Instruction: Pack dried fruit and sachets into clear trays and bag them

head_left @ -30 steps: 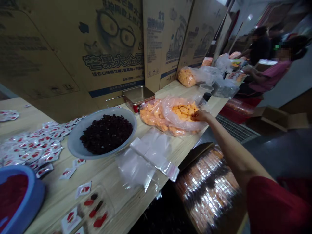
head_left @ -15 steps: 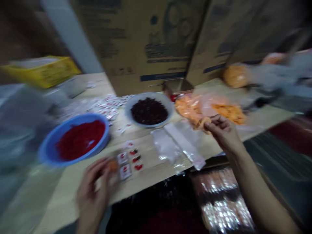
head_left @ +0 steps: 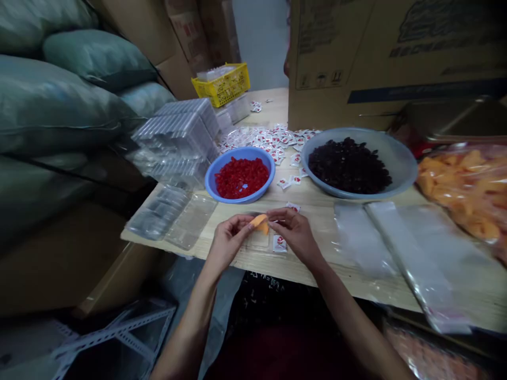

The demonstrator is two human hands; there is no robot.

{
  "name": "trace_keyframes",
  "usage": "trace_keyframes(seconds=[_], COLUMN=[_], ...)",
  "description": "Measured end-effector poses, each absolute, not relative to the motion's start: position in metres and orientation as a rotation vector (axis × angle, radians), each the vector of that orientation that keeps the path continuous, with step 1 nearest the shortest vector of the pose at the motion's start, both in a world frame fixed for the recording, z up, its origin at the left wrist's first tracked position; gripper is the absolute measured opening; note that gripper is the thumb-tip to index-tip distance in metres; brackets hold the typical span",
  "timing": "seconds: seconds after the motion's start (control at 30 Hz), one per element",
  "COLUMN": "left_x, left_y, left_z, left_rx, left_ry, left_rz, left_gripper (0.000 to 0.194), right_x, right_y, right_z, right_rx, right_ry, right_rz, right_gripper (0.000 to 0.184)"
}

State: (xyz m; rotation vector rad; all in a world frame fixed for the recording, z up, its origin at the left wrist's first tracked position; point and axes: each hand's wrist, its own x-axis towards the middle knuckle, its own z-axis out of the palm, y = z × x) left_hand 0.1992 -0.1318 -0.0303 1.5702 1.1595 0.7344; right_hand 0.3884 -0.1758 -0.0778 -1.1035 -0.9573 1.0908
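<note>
The left hand [head_left: 228,244] and right hand [head_left: 295,236] pinch a dried orange fruit piece [head_left: 260,224] between their fingertips, just above a clear plastic tray [head_left: 257,240] and a red-printed sachet [head_left: 279,243] on the bench [head_left: 317,224].

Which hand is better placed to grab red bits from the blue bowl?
Left, likely: the left hand sits nearly below the blue bowl, while the right hand is farther off. Both pinch the orange piece.

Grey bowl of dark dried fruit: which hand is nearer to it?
Right hand is nearer the grey bowl of dark dried fruit, in front of it, to the left in the head view. The left hand sits farther along the table, past the right hand.
</note>
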Motion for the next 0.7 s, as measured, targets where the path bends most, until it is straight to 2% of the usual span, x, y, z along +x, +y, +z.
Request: trace_keyframes(seconds=[0.17,0.33,0.53,0.7], left_x=[0.200,0.214,0.217,0.210], left_y=[-0.154,-0.172,-0.179,-0.169], left_z=[-0.034,-0.062,-0.074,-0.072], left_rx=[2.074,2.224,2.175,2.318], left_ry=[1.530,1.602,1.434,1.369], left_rz=[0.621,0.634,0.722,0.574], left_gripper=[0.017,0.008,0.011,0.017], right_x=[0.398,0.385,0.378,0.377], right_y=[-0.187,-0.198,-0.202,-0.204], right_z=[-0.090,-0.096,-0.103,-0.106], right_rx=[-1.338,-1.343,-1.392,-1.467], right_ry=[-1.213,-1.529,-1.698,-1.774], right_rz=[0.833,0.694,0.563,0.456], right_gripper=[0.012,0.011,0.013,0.018])
